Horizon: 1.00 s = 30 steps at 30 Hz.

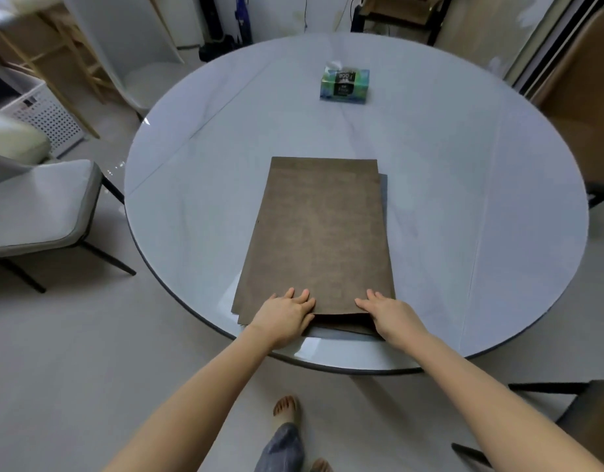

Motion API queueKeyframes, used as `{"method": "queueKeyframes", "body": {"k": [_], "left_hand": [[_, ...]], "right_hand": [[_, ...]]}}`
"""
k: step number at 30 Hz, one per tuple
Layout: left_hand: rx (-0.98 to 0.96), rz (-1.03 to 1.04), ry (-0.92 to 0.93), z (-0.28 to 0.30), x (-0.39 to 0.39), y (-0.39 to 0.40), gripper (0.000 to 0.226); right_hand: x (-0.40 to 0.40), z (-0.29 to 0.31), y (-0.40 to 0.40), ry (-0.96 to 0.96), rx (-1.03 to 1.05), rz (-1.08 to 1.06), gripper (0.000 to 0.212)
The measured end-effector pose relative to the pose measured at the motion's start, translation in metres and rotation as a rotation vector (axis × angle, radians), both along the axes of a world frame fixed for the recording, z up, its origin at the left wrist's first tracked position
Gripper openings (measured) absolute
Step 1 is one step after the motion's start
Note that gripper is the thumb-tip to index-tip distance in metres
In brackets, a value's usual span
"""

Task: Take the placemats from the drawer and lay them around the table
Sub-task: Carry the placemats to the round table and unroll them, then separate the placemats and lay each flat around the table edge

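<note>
- The stack of brown placemats (316, 233) lies on the round counter (464, 199) at 6 o'clock, still one pile, likely staged for distribution.
- Left hand (287, 313) and right hand (387, 311) rest flat-fingered on its near edge, the top mat slightly raised there.
- The tissue box (344, 85) at 12 o'clock shows one tissue protruding.

The placemats (316, 233) look like matt brown suede or felt, soft and faintly mottled, with no shine. Under them the round table (447, 185) has a glossy, smooth top, pale like veined marble, edged with a thin dark rim. The tissue box (344, 85) seems printed card or film with a slight sheen. The chair (38, 206) at the left has a grey cloth seat on thin black metal legs. The floor (89, 335) is smooth, pale tile.
</note>
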<state>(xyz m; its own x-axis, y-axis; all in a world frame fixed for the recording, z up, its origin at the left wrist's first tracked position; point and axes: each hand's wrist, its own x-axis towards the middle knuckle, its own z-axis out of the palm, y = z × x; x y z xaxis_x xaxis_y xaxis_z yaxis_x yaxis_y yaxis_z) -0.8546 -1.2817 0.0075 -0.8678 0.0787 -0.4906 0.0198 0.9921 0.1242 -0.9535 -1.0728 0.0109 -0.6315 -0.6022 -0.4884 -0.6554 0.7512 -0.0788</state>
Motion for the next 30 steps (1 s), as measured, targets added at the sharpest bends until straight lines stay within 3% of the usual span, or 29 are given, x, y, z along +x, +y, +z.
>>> {"method": "queueKeyframes", "body": {"k": [3,6,10,14,20,23,30], "left_hand": [[-0.014,0.016,0.069,0.019,-0.009,-0.005,0.042],[0.045,0.107,0.220,0.070,-0.045,-0.024,0.040],[-0.041,-0.042,0.554,0.155,-0.102,-0.045,0.040],[-0.205,-0.213,0.747,0.222,-0.141,-0.055,0.043],[-0.126,-0.209,0.921,0.271,-0.181,-0.027,0.043],[-0.071,-0.156,0.972,0.278,-0.200,0.002,0.043],[-0.003,-0.155,0.951,0.277,-0.256,0.100,0.034]], "right_hand": [[-0.015,0.023,-0.007,0.009,-0.040,0.008,0.037],[-0.035,0.061,-0.012,0.137,-0.197,-0.050,0.020],[-0.064,0.121,-0.019,0.269,-0.438,-0.151,0.020],[-0.092,0.164,-0.024,0.369,-0.647,-0.199,0.021],[-0.130,0.189,-0.023,0.556,-0.936,-0.490,0.021],[-0.155,0.200,-0.007,0.640,-0.934,-0.536,0.023],[-0.226,0.222,0.102,0.786,-0.763,-0.357,0.025]]}}
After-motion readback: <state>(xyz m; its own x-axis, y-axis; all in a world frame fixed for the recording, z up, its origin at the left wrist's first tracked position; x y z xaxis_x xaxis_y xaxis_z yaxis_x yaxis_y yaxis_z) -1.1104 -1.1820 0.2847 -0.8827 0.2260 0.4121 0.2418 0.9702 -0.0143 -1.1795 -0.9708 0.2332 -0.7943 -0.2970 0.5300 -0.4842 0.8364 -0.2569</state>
